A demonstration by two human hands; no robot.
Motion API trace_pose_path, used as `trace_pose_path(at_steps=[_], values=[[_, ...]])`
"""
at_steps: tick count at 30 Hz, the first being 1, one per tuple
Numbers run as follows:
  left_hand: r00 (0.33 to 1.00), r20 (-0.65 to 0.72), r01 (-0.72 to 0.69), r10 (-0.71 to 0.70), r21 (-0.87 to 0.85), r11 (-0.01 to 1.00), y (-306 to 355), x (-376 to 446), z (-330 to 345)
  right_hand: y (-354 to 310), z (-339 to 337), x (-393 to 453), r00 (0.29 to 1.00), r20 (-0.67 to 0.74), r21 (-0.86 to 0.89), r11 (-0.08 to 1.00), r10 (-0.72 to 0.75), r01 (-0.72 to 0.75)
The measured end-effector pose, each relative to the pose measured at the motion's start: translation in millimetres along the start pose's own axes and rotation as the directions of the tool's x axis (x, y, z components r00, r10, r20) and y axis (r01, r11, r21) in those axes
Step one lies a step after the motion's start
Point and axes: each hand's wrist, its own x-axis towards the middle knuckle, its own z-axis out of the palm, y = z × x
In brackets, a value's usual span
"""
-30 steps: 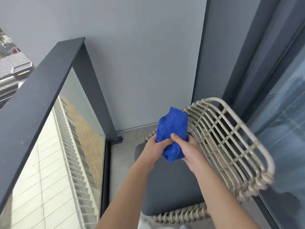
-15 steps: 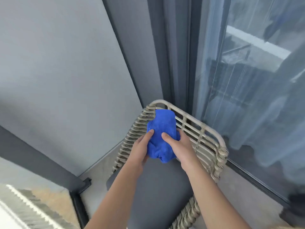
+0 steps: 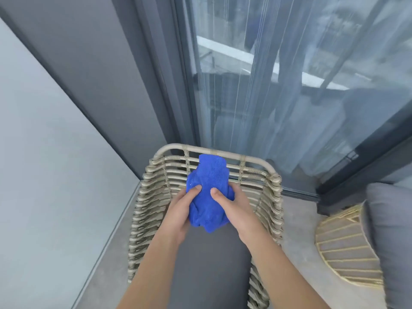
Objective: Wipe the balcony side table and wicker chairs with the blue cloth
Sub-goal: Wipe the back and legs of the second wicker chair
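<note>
A bunched blue cloth (image 3: pixel 208 192) is held up over a wicker chair (image 3: pixel 151 197) with a dark grey seat cushion (image 3: pixel 209 264). My left hand (image 3: pixel 178 210) grips the cloth's left side with its thumb on top. My right hand (image 3: pixel 236 210) grips the right side the same way. The cloth's upper end stands in front of the chair's backrest rail. Whether the cloth touches the backrest I cannot tell.
A second wicker piece (image 3: pixel 343 248) with a grey cushion (image 3: pixel 392 241) stands at the right edge. Behind the chair is a sliding glass door (image 3: pixel 278 85) with a dark frame. A pale grey wall (image 3: pixel 44 152) runs along the left, above a concrete floor (image 3: pixel 296 230).
The view has swung right, away from the balcony railing toward the glass door. Both hands still hold the blue cloth, which now sits squarely in front of the chair's backrest.
</note>
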Motion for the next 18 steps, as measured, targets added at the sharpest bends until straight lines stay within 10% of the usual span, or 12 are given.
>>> trace_pose_path(at_steps=[18], values=[[0.972, 0.221, -0.026, -0.078, 0.433, 0.901, 11.2, 40.5, 76.2, -0.7, -54.9, -5.3, 0.910, -0.416, 0.142, 0.988, 0.002, 0.062]])
